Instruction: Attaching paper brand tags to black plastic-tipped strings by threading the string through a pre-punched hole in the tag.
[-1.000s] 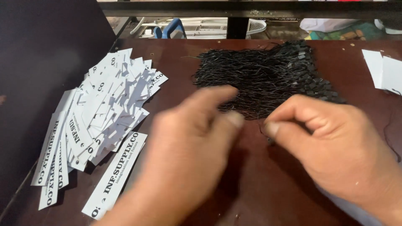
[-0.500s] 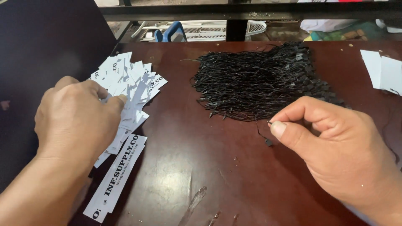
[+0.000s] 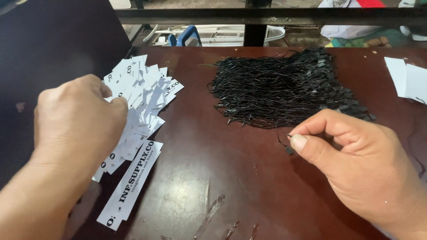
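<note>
Head view: the left hand [image 3: 78, 120], fingers curled down, rests on the tags [image 3: 142, 95], left of the strings [image 3: 284, 89] heaped on the table [image 3: 200, 178]. Right of that heap's near edge, the right hand [image 3: 356, 164] pinches one string [image 3: 284, 144] between thumb and forefinger.

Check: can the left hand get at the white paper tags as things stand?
Probably yes: the left hand is already over the white paper tags, fingertips at the pile, nothing between them.
</note>
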